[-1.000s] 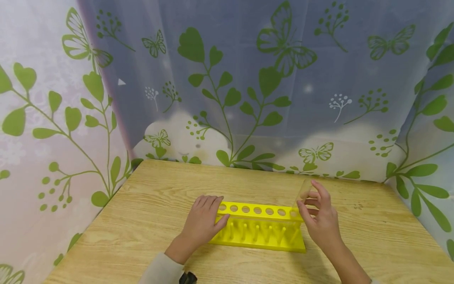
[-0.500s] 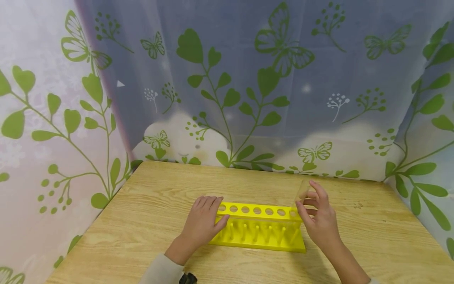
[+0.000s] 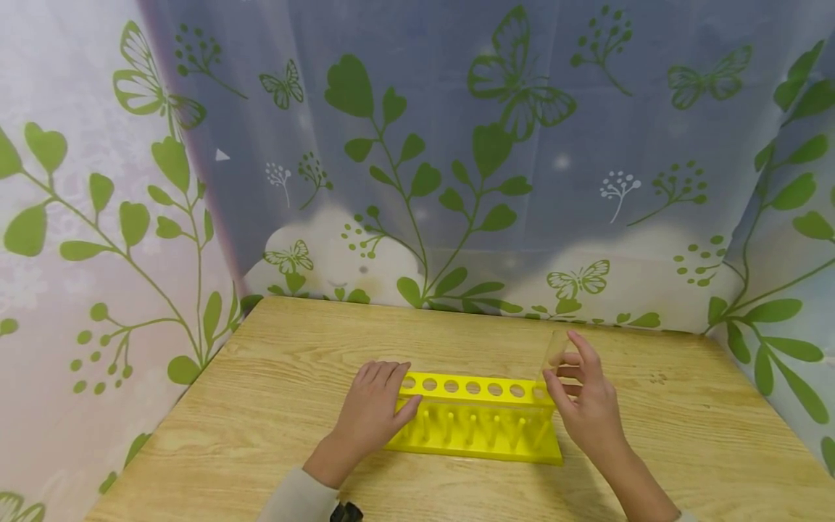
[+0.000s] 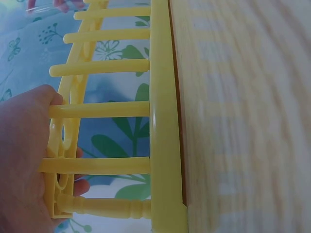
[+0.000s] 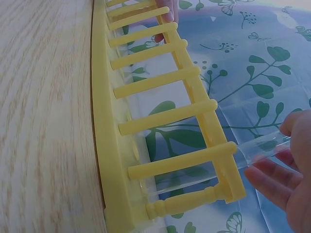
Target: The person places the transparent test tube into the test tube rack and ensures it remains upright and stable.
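Observation:
A yellow test-tube rack [image 3: 479, 428] with a row of round holes stands on the wooden table [image 3: 261, 406]. My left hand [image 3: 381, 395] lies over its left end, fingers on the top plate and thumb against the front edge; in the left wrist view the left hand [image 4: 29, 165] grips that plate of the rack [image 4: 163, 121]. My right hand [image 3: 566, 362] pinches a clear test tube [image 3: 556, 349] standing tilted in the rightmost hole. The right wrist view shows the tube [image 5: 252, 154] passing through the rack's [image 5: 109, 121] last hole, pinched by my right hand [image 5: 277, 150].
A curtain [image 3: 457, 181] printed with green leaves and butterflies closes in the table at the back and on both sides. Bare wood [image 3: 704, 420] lies right of the rack, and more in front of and behind it.

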Motion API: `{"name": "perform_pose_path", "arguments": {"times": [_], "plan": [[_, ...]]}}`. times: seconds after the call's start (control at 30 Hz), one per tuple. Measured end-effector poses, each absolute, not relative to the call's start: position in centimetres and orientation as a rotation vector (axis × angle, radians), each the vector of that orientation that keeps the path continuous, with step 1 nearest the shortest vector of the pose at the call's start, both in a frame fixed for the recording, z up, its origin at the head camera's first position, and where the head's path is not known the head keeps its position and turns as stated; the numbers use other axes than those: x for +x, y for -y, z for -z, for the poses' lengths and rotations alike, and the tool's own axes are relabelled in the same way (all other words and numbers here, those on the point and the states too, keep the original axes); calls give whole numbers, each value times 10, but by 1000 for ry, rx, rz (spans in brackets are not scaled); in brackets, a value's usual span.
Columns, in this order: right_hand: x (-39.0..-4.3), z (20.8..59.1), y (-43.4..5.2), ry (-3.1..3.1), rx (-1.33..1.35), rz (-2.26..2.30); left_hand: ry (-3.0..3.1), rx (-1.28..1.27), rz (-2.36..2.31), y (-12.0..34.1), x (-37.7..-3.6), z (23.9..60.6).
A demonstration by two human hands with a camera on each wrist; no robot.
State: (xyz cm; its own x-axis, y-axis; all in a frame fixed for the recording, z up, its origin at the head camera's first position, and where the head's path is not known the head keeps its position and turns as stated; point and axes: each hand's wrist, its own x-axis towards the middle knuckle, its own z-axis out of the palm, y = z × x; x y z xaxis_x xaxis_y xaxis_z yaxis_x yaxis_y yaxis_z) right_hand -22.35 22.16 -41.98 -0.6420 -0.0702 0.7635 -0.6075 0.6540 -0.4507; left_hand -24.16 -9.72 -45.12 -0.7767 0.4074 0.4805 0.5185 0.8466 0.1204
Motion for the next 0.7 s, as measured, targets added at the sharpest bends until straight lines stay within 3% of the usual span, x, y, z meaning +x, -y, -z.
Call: {"name": "perform_pose_path", "arguments": {"times": [0.7], "plan": [[-224,419,-224,2219,460,-995,2572,-686,313,96,-241,451]]}}
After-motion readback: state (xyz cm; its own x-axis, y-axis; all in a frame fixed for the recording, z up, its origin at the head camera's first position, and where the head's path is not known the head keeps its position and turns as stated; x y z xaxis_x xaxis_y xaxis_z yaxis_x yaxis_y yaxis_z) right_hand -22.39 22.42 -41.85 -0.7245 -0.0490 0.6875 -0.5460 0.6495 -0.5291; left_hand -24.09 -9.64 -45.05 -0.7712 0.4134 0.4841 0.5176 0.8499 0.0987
